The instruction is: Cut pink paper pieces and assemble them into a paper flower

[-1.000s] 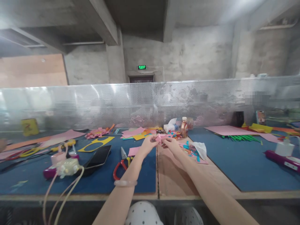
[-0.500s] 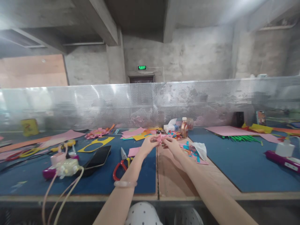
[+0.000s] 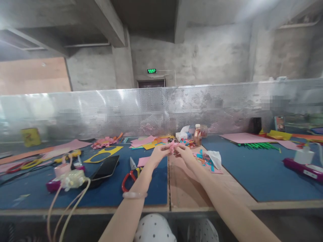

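Knees in dotted white cloth show below the front edge of a counter, and a pale bangle circles the left wrist. Pale cables hang over the edge to the left, near a dark phone. Scissors with a red handle lie just beside the left forearm. Farther in, a crumpled tissue sits by pink and blue paper scraps. At center, the left hand and right hand meet over the counter, each grip pinching a small pink piece between them; fingers hide much of it. Beyond are a yellow sheet with round cutouts, a pink flower, a bottle and a tissue box. A perforated metal screen stands behind, below a green exit sign on the concrete wall.
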